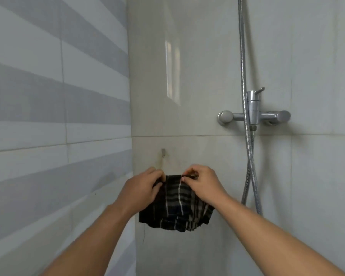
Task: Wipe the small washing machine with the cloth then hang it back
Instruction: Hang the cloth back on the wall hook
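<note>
Both forearms reach up from the bottom edge toward the wall. On the left hand the fingers are pinched shut on the top edge of the cloth; the right hand pinches the same edge a little to the right, fingertips curled in tight. That dark cloth, checked with pale stripes, hangs bunched below the two hands in front of the beige tiled wall. A small metal hook sits on the wall just above the left hand, apart from the cloth. Further right are the chrome shower mixer and its hose. Grey striped tiles cover the left side.
</note>
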A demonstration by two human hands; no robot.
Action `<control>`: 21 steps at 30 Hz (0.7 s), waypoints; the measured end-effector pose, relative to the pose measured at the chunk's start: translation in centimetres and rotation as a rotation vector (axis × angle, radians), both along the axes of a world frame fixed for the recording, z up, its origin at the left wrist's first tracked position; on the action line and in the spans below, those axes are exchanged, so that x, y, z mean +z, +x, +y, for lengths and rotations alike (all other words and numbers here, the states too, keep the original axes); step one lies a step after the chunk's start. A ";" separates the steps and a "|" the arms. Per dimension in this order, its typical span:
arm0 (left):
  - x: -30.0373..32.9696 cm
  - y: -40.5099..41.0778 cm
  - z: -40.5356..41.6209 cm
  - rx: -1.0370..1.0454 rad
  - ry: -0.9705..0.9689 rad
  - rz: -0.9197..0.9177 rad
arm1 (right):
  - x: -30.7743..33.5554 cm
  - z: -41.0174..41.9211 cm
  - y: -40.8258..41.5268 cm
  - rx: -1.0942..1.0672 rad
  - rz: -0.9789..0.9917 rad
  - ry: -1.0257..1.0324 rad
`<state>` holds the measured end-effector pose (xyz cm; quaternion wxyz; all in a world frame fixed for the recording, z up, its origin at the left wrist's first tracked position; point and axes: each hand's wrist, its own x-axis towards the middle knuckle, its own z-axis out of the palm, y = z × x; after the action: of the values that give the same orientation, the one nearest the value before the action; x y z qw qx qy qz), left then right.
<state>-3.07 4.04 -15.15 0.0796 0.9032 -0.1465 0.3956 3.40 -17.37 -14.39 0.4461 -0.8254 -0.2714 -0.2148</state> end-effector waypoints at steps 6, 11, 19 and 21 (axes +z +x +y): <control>1.3 8.9 3.8 0.165 -0.005 -0.210 | 3.0 6.1 7.8 -0.097 -0.220 -0.049; 1.9 13.9 4.5 0.207 -0.177 -0.214 | 4.9 8.9 11.4 -0.177 -0.376 -0.160; -1.7 14.9 4.8 0.101 -0.194 -0.153 | -0.4 8.3 12.5 -0.301 -0.638 -0.419; -2.7 14.2 3.9 -0.042 -0.438 -0.029 | -1.6 8.3 11.9 -0.266 -0.542 -0.460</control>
<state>11.15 7.94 -17.81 0.2798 0.8554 -0.0770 0.4290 15.34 -9.12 -16.00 0.1295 -0.8453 -0.3109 -0.4148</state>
